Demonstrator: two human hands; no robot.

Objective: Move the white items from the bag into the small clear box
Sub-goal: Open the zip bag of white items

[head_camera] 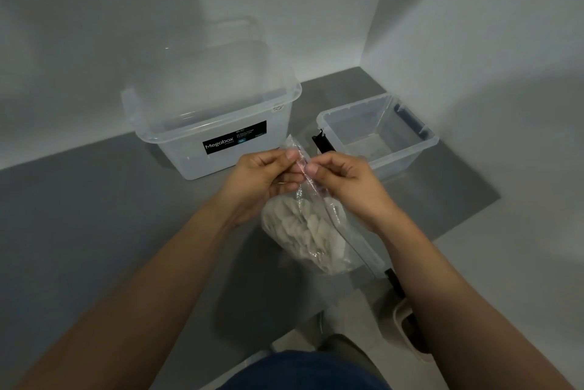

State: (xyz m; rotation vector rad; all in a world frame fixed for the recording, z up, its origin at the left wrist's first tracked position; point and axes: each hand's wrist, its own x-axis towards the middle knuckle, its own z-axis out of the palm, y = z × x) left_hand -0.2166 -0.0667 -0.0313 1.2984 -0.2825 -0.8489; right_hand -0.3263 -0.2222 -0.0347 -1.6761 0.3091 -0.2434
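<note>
the bag of white items hangs just in front of the small clear box, long axis downward; left hand and right hand pinch its sealed top edge.

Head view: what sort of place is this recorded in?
Probably a bare room corner, set up for the task: white walls meet behind a grey mat, with a large clear box and a small clear box on it.
</note>
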